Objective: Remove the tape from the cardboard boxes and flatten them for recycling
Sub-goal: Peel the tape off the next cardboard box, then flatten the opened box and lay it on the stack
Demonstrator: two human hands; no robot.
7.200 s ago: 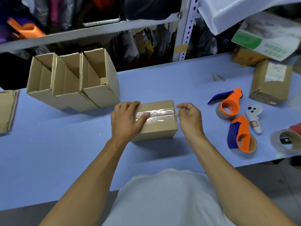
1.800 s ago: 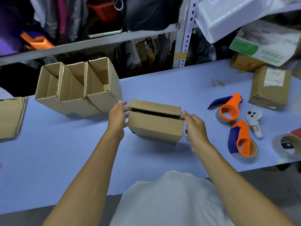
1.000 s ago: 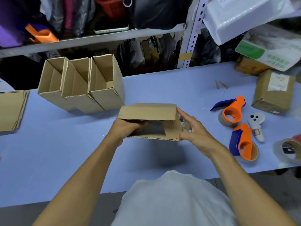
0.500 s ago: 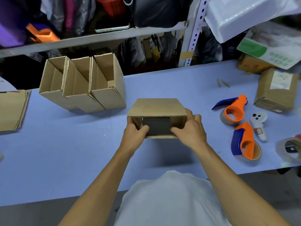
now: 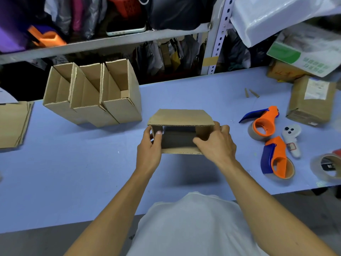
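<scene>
Open boxes (image 5: 96, 97) crowd left; tape dispensers (image 5: 263, 124) right; table (image 5: 73, 172) front bare

A small brown corrugated cardboard box (image 5: 180, 118), open at the end facing the camera, is held over the light blue table (image 5: 73, 169), with the left hand (image 5: 150, 145) gripping its left wall, thumb inside, and the right hand (image 5: 216, 143) gripping its right wall; whether the box touches the table cannot be confirmed. Three open brown cardboard boxes (image 5: 96, 95) stand side by side, touching, at the rear left, and a stack of flattened cardboard (image 5: 13, 124) lies at the far left edge. To the right lie two orange-and-blue tape dispensers (image 5: 263, 124), a white handheld controller (image 5: 292, 137) just beside them, a clear tape roll (image 5: 328, 168) and a sealed brown labelled parcel (image 5: 311, 102).
</scene>
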